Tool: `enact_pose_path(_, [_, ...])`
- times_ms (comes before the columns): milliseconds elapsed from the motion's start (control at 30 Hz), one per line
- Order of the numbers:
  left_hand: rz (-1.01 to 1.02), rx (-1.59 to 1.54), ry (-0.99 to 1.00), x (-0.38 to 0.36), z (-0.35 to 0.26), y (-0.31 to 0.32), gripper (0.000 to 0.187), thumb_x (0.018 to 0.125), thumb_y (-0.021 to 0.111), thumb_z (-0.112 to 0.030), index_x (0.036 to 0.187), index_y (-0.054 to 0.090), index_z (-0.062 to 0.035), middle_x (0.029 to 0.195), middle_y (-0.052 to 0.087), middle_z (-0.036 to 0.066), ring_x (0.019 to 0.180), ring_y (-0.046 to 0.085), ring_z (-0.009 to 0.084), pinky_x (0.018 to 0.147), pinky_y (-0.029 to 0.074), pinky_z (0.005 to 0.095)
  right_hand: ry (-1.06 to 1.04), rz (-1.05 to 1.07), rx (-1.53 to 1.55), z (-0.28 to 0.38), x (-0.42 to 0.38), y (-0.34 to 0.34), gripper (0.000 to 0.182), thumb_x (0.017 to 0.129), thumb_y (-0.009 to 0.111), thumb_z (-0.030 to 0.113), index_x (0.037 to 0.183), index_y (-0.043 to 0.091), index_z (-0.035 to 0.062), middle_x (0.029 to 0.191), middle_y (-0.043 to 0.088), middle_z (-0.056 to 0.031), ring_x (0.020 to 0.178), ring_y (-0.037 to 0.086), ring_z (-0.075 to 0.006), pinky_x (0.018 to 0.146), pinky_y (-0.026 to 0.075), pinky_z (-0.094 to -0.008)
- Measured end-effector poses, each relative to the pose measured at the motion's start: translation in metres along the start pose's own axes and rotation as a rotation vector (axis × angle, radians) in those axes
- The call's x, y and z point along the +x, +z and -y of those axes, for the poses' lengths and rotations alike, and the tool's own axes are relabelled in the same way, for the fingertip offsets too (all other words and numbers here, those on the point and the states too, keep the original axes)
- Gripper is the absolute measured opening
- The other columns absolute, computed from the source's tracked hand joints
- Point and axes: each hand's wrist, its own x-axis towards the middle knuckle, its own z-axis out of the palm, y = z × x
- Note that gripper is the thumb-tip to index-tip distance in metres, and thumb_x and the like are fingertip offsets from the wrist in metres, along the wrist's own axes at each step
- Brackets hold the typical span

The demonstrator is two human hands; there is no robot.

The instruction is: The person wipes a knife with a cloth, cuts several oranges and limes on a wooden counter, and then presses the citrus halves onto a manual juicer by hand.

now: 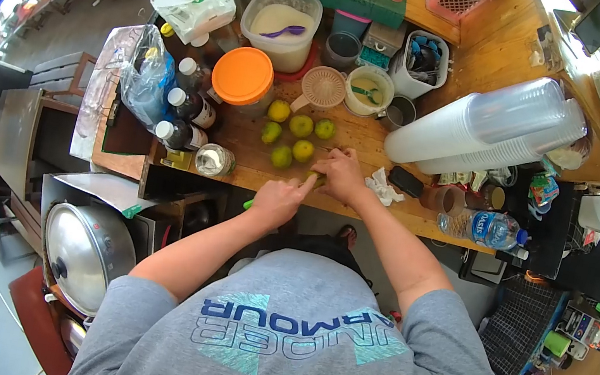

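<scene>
Six whole limes (300, 125) wait on my desk (370, 140); my right hand (339, 174) pins one lime, left hand (278, 201) closed around a green-handled knife (249, 204), cut barely begun.

An orange-lidded jar (243, 76) and stacked plastic cups (482, 126) stand on the wooden counter (486, 52).

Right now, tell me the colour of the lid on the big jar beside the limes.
Orange. The lid shows best in the head view, just left of the limes.
</scene>
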Motion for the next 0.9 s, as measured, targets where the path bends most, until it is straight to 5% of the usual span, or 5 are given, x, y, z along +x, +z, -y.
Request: enact_pose_path(900, [0.053, -0.001, 0.014, -0.009, 0.008, -0.004, 0.056, 0.086, 0.060, -0.011, 0.142, 0.054, -0.0032, 0.084, 0.072, 0.016, 0.070, 0.072, 0.0329, 0.060, 0.057, 0.0446, 0.101, -0.042, 0.089, 0.001, -0.008, 0.002, 0.056, 0.062, 0.091, 0.033, 0.116, 0.078, 0.0207, 0.116, 0.075, 0.0037, 0.115, 0.059, -0.0228, 0.106, 0.035, -0.0519])
